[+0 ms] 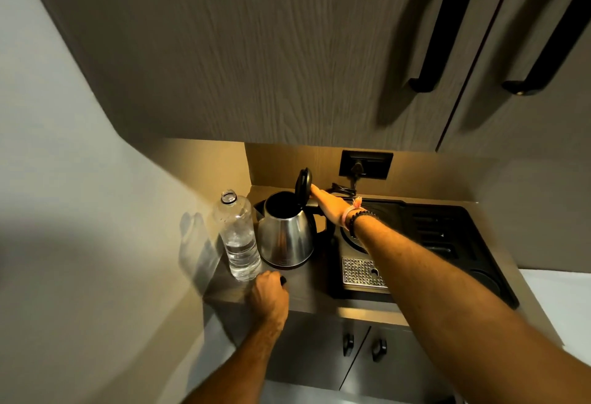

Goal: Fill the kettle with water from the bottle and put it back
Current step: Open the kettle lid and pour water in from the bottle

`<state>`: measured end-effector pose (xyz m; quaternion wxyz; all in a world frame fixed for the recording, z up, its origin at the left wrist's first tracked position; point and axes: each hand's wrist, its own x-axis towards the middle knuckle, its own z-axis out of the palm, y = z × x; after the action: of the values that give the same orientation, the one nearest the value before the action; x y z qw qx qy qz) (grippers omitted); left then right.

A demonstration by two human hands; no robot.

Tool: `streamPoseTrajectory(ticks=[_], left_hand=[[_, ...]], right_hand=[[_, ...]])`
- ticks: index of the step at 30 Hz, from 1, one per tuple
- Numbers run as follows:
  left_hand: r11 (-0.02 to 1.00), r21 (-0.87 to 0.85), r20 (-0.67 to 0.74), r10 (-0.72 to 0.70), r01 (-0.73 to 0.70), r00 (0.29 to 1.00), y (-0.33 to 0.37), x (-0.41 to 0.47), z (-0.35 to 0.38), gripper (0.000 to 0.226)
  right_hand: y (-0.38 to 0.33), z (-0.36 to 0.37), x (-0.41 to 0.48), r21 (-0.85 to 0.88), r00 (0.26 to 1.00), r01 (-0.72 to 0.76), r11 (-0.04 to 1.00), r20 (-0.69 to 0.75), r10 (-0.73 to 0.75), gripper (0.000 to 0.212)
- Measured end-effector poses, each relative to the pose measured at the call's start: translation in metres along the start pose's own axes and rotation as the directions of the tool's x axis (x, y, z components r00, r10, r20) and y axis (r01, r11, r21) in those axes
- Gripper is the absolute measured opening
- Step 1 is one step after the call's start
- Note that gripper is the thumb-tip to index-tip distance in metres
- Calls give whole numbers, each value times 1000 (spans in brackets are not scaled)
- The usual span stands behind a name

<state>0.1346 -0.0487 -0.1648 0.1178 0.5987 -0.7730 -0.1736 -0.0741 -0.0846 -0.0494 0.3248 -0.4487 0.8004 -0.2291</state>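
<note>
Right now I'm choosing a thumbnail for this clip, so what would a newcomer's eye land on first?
The steel kettle at the back of the counter, its lid standing open with the right hand touching it. Close on its left stands an uncapped clear bottle, about a third full of water. The left hand rests in front of the bottle, closed around something small and dark, perhaps its cap.

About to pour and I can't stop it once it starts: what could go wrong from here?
1. The bottle stands uncapped close beside the kettle; a knock from the left hand could tip it.
2. The kettle's lid stands upright, touched by the right hand; it may drop shut mid-pour.
3. A spill could reach the coffee machine and its plugged cord.
</note>
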Motion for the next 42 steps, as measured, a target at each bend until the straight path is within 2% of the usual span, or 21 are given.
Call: streamPoseTrajectory(ticks=[3,6,9,11,13,14,16,20,23,25,29,31,35,40,42], left_hand=[[999,38,15,-12,12,1000,-1,5,9,19],[1000,-3,24,-20,20,1000,-1,12,14,21],[982,-190,-152,-27,-3,988,-4,13,7,28],[953,-302,-352,-80,-32,932,-10,13,-2,39],[927,-374,-531,-178,-40,829,-19,20,-11,58],[912,-408,-591,-223,-49,775,-23,27,-18,69],[873,-482,-613,-274,-77,741,-25,41,-33,91],[778,-623,-464,-289,-77,838,-11,66,-61,117],[744,-668,-355,-292,-22,888,-1,78,-71,110],[757,-654,-341,-274,-18,899,3,82,-74,99],[804,-585,-382,-156,-108,911,6,82,-83,91],[833,-539,-343,-81,-126,936,3,84,-90,87],[894,-432,-124,70,-117,990,6,97,-116,82],[971,-191,102,168,-146,981,20,104,-143,88],[984,-103,190,160,-142,969,27,103,-148,91]], right_hand=[[5,0,-1,6,1000,13,1000,6,-14,102],[9,-4,3,3,1000,6,1000,0,-6,101],[13,-5,5,44,1000,-25,999,-11,26,104],[15,-4,5,59,999,-26,998,-27,27,103],[16,-3,5,63,999,-14,998,-32,16,101],[14,-2,5,66,999,-9,998,-34,11,101],[13,1,5,77,999,-19,997,-35,21,102],[13,8,4,109,999,-24,994,-31,28,98],[12,8,3,124,999,-12,992,-40,17,97],[12,6,3,141,999,-3,990,-42,9,95],[14,3,7,199,999,24,980,-47,-15,90],[15,3,8,217,998,48,975,-48,-39,87],[17,3,9,235,998,21,972,-63,-7,87],[19,5,8,253,998,9,967,-55,6,81],[20,3,7,188,998,10,982,-64,2,83]])
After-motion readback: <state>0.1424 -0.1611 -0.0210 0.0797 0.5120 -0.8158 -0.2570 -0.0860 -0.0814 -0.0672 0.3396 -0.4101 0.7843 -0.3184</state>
